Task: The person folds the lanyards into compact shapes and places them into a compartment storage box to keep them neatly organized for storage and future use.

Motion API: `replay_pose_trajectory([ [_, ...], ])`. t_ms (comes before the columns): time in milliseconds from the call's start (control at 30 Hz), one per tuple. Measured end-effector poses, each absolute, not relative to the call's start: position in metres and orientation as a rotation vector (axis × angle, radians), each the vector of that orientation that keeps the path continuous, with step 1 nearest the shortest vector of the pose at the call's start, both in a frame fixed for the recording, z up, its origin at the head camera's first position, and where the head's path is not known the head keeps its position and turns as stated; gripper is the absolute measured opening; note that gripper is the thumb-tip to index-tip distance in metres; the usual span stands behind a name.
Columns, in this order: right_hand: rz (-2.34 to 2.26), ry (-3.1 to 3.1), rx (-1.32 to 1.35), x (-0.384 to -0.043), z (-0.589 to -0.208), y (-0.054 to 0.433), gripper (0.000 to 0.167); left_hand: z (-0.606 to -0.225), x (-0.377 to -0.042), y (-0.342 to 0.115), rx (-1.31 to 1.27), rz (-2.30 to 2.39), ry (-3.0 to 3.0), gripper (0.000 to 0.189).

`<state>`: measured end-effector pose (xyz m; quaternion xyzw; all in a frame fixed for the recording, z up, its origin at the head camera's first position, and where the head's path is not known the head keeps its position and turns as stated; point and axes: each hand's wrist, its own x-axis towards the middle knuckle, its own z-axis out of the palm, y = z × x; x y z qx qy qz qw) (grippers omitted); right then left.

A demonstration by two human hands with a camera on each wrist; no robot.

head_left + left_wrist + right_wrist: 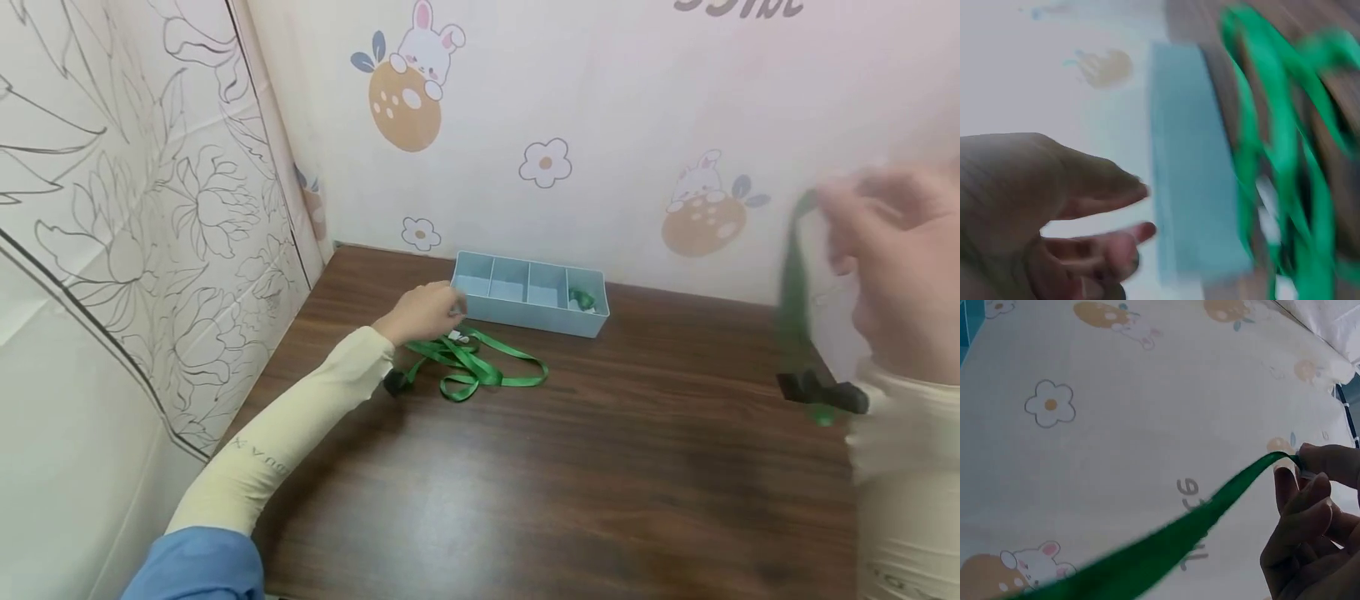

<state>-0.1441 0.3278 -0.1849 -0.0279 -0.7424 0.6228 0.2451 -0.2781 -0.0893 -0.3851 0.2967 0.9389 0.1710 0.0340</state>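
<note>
My right hand [903, 258], blurred at the right, is raised well above the table. It pinches one end of a green ribbon [1166, 556] between thumb and fingertips, and the ribbon hangs down past the wrist. My left hand [423, 312] is by the left front corner of a light blue divided box [525, 315]. In the left wrist view a gap shows between its thumb and forefinger [1141, 231], with nothing held. Just below that hand lies a loose tangle of green ribbon [487, 371] with small white pieces [457, 337]. A bunched green ribbon [581, 297] sits in the box's rightmost compartment.
The brown wooden table [562, 475] runs back to a wall covering [600, 100] printed with rabbits and flowers. A floral sheet [150, 208] hangs along the left side. The box stands close to the back edge.
</note>
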Motion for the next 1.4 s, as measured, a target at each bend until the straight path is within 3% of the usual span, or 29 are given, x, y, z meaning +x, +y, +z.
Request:
replay_pose_trajectory([
  [267,1.141,-2.551,0.041,-0.152,-0.198,0.286,0.031,-0.332,-0.257,-0.030,1.403,1.239,2.635,0.012],
  [500,0.904,-2.659,0.174,-0.160,-0.211,0.256,0.036,-0.283,-0.221,0.013,1.213,1.734,2.240,0.008],
  [800,0.998,-2.529,0.395,-0.172,-0.220,0.229,0.023,-0.297,-0.229,0.027,1.131,1.913,2.007,0.014],
  [1033,1.070,-2.496,0.363,-0.177,-0.210,0.218,0.024,-0.301,-0.232,0.022,1.186,1.982,1.877,0.022],
  [1400,1.475,-2.120,0.301,-0.197,-0.181,0.228,0.024,-0.310,-0.234,0.012,1.271,1.980,1.827,0.015],
])
